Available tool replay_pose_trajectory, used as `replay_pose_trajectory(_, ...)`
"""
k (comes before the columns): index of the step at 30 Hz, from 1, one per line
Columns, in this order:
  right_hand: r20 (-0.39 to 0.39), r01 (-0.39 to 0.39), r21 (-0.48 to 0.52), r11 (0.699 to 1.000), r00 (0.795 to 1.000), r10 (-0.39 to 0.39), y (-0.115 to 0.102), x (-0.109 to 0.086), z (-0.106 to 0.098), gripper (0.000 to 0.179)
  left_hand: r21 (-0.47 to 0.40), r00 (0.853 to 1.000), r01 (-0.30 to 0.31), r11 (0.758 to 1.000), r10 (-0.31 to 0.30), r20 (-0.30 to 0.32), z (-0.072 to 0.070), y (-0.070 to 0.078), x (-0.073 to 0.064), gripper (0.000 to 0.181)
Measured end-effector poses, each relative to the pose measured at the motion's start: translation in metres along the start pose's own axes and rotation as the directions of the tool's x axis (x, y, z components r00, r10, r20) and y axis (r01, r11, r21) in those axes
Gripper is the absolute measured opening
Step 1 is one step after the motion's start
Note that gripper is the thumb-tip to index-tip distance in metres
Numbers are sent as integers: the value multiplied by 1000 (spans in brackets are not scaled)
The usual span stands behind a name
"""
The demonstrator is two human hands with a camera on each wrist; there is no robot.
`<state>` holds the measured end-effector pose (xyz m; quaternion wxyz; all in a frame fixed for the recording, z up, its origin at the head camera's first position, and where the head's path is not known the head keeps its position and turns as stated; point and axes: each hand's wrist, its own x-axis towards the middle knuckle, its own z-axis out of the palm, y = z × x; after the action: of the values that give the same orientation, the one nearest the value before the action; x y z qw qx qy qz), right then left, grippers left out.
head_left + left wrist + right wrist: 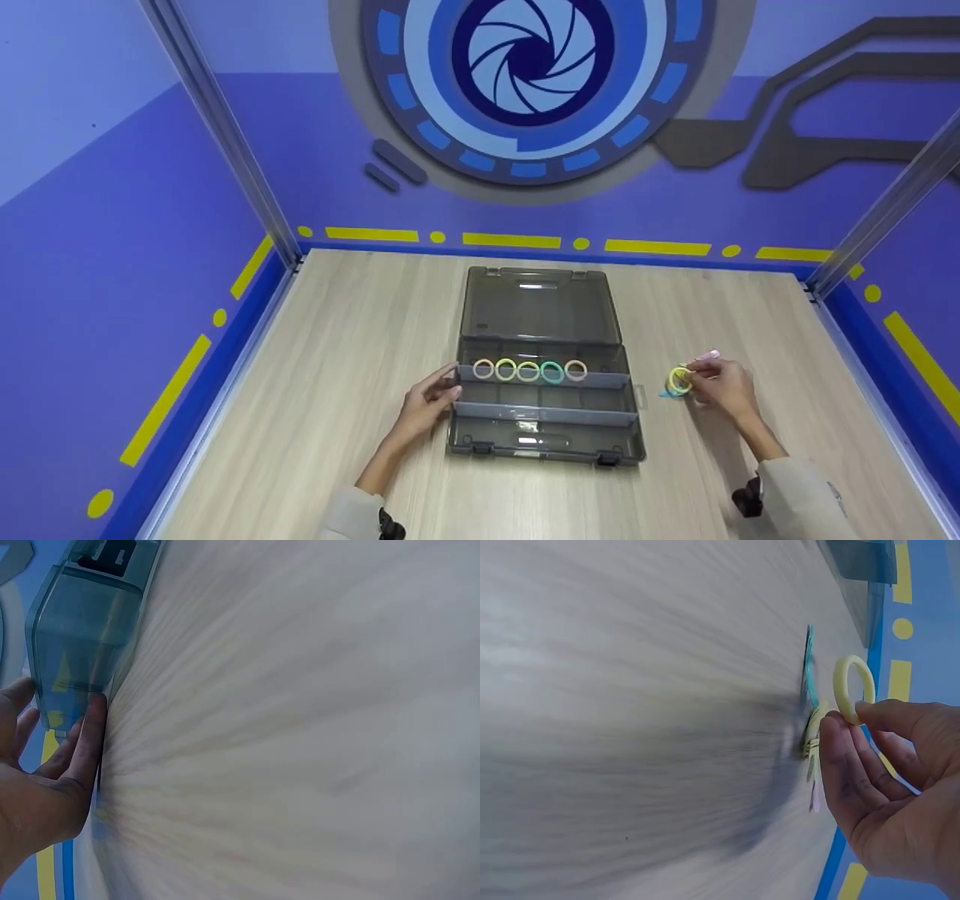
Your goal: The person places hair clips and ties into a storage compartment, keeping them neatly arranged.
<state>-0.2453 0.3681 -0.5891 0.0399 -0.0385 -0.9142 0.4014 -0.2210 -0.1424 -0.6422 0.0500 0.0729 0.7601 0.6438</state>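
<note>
Head view: smoky clear box [570, 456] sits on the wood-grain table [360, 322], lid [540, 311] swung back, two dividers making three rows. Five rings [529, 381] (peach, yellow, yellow-green, green, peach) line up at the rear divider [609, 381]; can't tell which face they're against. Left hand [421, 409] touches the box's left side. Right hand [724, 386], off the box's right side, has a yellow ring [670, 381]; blue-green piece [664, 394] and pink piece [708, 355] show next to it. Left wrist: fingers extended, not curled, touching the box's side wall low by the tabletop. Right wrist: thumb and fingertips pinch the yellow ring at its lower edge, ring upright, just beside a yellow bundle [815, 727] on the table. Blue-green and pink bits flank that bundle; its individual items too blurred to count.
</note>
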Motion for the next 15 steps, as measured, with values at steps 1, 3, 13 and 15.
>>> replay_pose_trajectory(1,4,5,11,1000,1000,-5,-1,-1,-1,19,-3,1000,-3,1000,3,-1,0,0,0,51)
replay_pose_trajectory(3,6,19,28,999,1000,-19,-4,-1,-2,18,-13,1000,-13,1000,13,-5,0,0,-1,51)
replay_pose_trajectory(13,26,57,57,997,998,-59,-23,-4,-4,23,4,1000,-3,1000,3,12,0,-1,-2,52)
replay_pose_trajectory(15,29,77,69,995,996,-79,-28,-2,-3,24,10,1000,-5,1000,4,15,0,0,-1,52)
